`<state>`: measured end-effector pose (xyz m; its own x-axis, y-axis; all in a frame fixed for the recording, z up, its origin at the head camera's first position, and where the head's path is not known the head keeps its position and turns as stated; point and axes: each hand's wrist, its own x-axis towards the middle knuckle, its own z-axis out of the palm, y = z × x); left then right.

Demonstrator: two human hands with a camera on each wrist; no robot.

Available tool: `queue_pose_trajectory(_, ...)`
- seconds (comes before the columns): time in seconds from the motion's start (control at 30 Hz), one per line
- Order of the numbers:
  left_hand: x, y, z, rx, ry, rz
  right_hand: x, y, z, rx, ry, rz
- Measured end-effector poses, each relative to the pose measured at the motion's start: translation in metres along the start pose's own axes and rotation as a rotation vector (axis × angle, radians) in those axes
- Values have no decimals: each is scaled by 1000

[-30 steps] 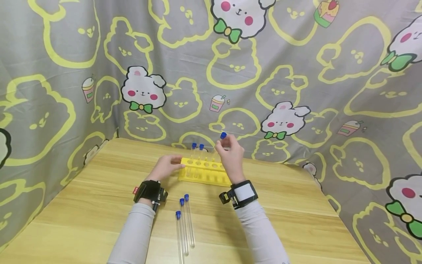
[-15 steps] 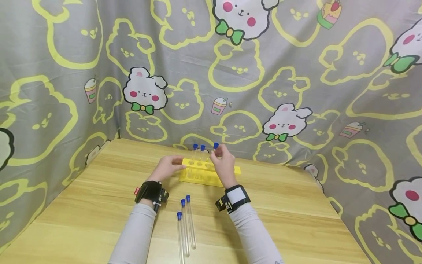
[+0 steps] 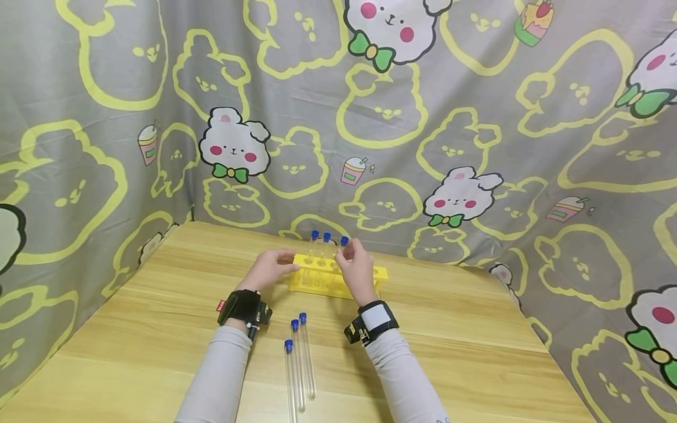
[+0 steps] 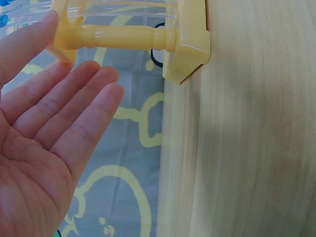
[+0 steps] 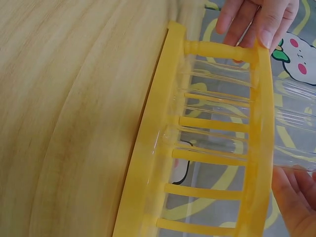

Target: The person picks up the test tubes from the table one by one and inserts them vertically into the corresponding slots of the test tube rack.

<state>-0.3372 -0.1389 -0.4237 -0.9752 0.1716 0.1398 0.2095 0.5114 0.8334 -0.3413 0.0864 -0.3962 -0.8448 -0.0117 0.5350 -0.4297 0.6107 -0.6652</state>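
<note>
A yellow test tube rack [image 3: 312,289] stands near the table's back edge. My left hand [image 3: 267,269] holds its left end, thumb on the top plate and fairly straight fingers at the back. My right hand [image 3: 357,270] pinches a clear test tube by its upper part, just under the blue cap [image 3: 344,241]. In the right wrist view this test tube [image 5: 212,140] passes through the top plate, its rounded tip at the base. Two other blue-capped test tubes, one at the left end [image 3: 315,235] and one beside it [image 3: 327,237], stand upright in the rack.
Several holes to the right in the rack hold no tube. Three capped test tubes [image 3: 302,318] lie side by side on the wooden table [image 3: 465,341], between the forearms. A grey patterned curtain [image 3: 296,88] hangs close behind the rack.
My right hand has moved left and down with the test tube, from above the rack into a hole beside the two standing tubes. The left hand stays at the rack's end.
</note>
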Motion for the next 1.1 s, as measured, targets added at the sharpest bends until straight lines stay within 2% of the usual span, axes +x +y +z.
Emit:
queue_pose_trajectory(0.67, 1, 0, 1, 5, 11, 1, 5, -2, 3, -2, -61, 82)
queue_pose_trajectory(0.87, 0, 1, 1, 3, 7, -5, 1, 1, -5, 20, -55, 108)
queue_pose_trajectory(1.1, 0, 3, 1, 12, 5, 0, -5, -6, -23, 23, -3, 75)
